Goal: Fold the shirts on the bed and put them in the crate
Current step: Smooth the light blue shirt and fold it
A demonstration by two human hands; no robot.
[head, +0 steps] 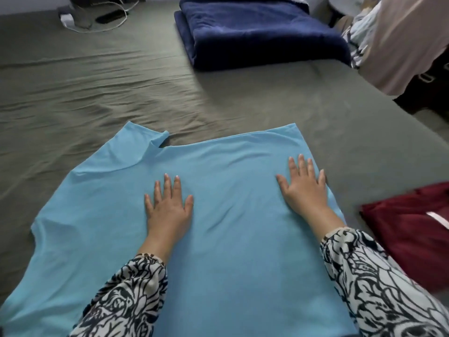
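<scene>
Both hands flat, palms down, on a light blue shirt [218,239] spread over the bed [97,88]. Left hand [168,207] sits mid-shirt, fingers straight and slightly spread, pointing away from the person, gripping nothing. Right hand [305,188] lies close to the shirt's right edge, fingers straight and fanned, thumb out toward the left, also gripping nothing. The hands are well apart. Both forearms wear black-and-white patterned sleeves [379,288], gathered at the wrists.

Shirt's near edge and lower left corner are cut off by the frame. Its left side flares out into a sleeve; a small fold-over shows at the far left top edge. Right edge runs straight, just beside bare grey-green sheet.

A dark red garment [410,229] lies to the right, near the shirt but not touching, partly cut off by the frame. A folded navy blanket [260,32] sits at the far side of the bed, well apart. A white cable [102,25] and a dark object lie at far left, too blurred to name. Pale fabrics [401,45] at far right, unclear. Open wrinkled sheet lies between shirt and blanket.
</scene>
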